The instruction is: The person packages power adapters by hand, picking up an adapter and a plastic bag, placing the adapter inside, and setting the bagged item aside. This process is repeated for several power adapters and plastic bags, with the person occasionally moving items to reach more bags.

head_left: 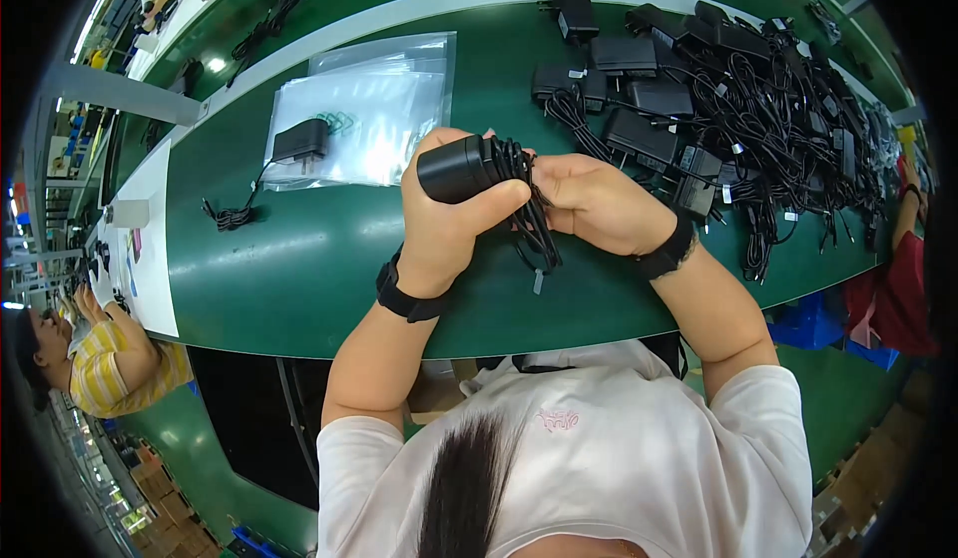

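Above the green table, my left hand is wrapped round a black power adapter, its thumb pressed along the side. A coiled black cable hangs from the adapter's right end, with a small pale tag low on it. My right hand closes on that cable, its fingertips partly hidden behind the loops. Just beyond my left hand lies a stack of clear plastic bags. Another black adapter rests on the bags' left part, its cord trailing onto the table.
A large heap of black adapters with tangled cables covers the table's right side. A white strip runs along the left edge with a small box. One person in yellow stripes sits at left; a red sleeve shows at right.
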The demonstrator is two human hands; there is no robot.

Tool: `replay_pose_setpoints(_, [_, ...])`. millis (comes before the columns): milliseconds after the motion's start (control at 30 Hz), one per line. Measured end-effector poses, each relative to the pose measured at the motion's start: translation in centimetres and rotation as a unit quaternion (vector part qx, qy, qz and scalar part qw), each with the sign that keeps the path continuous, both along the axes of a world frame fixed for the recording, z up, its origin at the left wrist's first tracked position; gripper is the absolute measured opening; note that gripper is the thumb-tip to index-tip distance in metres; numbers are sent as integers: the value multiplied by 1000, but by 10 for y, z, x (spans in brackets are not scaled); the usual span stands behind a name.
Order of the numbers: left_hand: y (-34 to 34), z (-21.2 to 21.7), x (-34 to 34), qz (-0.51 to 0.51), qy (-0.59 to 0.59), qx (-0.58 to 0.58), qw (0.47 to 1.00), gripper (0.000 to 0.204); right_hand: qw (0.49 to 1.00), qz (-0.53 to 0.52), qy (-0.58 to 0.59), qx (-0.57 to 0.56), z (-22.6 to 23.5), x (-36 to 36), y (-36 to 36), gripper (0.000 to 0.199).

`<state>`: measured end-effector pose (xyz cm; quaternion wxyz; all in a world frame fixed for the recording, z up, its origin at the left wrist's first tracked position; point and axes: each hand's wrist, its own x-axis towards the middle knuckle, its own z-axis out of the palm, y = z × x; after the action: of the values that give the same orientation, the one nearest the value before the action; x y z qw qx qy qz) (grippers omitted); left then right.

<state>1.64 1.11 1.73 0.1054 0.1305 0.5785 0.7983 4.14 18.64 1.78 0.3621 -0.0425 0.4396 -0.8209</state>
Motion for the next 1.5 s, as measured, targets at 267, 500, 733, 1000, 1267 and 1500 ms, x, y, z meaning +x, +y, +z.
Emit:
replay_pose_setpoints(267, [17, 8, 17, 95, -67, 122, 986, 37, 865, -222, 403, 199, -7, 25, -37, 65])
replay_pose_setpoints(500, [29, 8, 19, 29, -128, 246, 960, 56, 790, -322, 415, 317, 1, 24, -39, 65])
replay_pose_setpoints(733, [-15, 19, -27, 51, 132, -150, 978, 67, 798, -364, 411, 248, 21, 14, -15, 60])
replay_pose_setpoints(1000, [-59, -18, -75, 162, 285, -664, 672, 48, 811, -405, 356, 226, 22, 7, 10, 53])
replay_pose_setpoints(1267, [-73, -12, -92, 159, 180, -657, 715, 24, 793, -424, 365, 242, 24, 6, 15, 53])
replay_pose_setpoints(1500, [-91, -7, -86, 181, 234, -693, 657, 25, 806, -415, 344, 245, 17, 2, 18, 55])
